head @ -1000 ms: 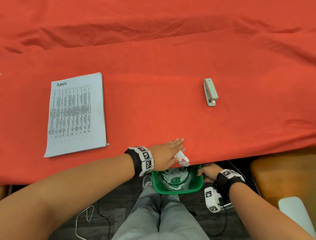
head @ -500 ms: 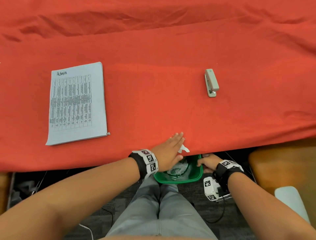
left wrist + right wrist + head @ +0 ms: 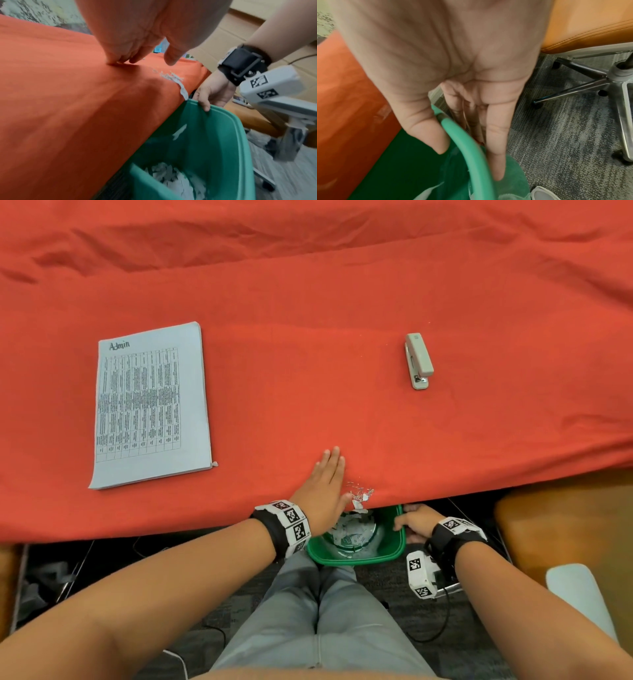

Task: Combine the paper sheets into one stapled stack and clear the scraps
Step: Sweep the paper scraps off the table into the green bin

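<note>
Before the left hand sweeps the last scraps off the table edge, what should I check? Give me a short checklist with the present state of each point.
1. Bin under the scraps: ok, its rim sits right below the edge.
2. Right hand grip on the bin rim: ok, thumb inside, fingers outside.
3. Left hand flat on the cloth beside the scraps: ok.
4. Scraps all gathered: not ok, tiny bits lie scattered on the cloth.
5. Stack and stapler clear of the sweep: ok.
6. Stack stapled: cannot tell.
</note>
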{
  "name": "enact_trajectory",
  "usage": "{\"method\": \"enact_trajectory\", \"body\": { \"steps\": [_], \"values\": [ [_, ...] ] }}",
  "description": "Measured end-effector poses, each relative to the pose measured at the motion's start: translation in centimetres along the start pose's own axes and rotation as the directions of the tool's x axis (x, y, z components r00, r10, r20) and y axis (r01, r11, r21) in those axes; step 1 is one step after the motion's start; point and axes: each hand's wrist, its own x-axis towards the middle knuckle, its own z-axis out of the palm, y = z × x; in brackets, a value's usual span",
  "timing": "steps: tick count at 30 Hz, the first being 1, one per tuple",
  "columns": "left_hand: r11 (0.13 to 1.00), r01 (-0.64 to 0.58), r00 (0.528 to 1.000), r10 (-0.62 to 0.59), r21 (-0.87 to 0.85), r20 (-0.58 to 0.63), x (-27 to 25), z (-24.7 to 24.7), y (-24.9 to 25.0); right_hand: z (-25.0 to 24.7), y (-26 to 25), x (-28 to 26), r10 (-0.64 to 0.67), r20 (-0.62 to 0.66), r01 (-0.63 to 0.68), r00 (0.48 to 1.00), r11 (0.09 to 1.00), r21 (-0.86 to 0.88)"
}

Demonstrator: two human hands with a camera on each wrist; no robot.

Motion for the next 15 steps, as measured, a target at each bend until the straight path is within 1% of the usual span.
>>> {"method": "enact_trajectory", "body": {
  "steps": [2,6,8,10,12,14,15],
  "values": [
    [0.999,0.001,1.0,-0.002,0.051,0.022,0.1,0.8,0.0,0.0,-0.1,-0.1,0.004,0.007,-0.004,1.0,1.0,0.001],
    [0.984,-0.097,0.995,0.094,0.151,0.03,-0.4,2.9,1.0,-0.1,0.6,0.8,0.006,0.008,-0.006,1.0,1.0,0.011],
    [0.966,-0.156,0.988,0.151,0.208,0.04,-0.7,3.9,1.4,0.5,-0.3,-0.9,0.017,0.004,-0.018,1.0,1.0,0.015],
    [0.952,-0.214,0.977,0.204,0.221,0.065,-0.8,5.0,1.5,0.8,-0.7,-1.4,0.022,0.003,-0.022,1.0,0.999,0.045],
    [0.943,-0.28,0.954,0.253,0.18,0.162,-0.9,6.1,1.3,0.8,-0.6,-1.3,0.031,0.026,-0.032,0.999,0.998,0.053],
    [0.93,-0.348,0.914,0.308,0.119,0.265,-1.1,6.7,1.2,0.5,0.0,-0.2,0.038,0.044,-0.039,0.998,0.999,0.013],
    [0.92,-0.378,0.895,0.334,0.103,0.294,-1.3,6.8,1.2,0.2,0.5,0.9,0.034,0.047,-0.035,0.998,0.999,0.01]
  ]
}}
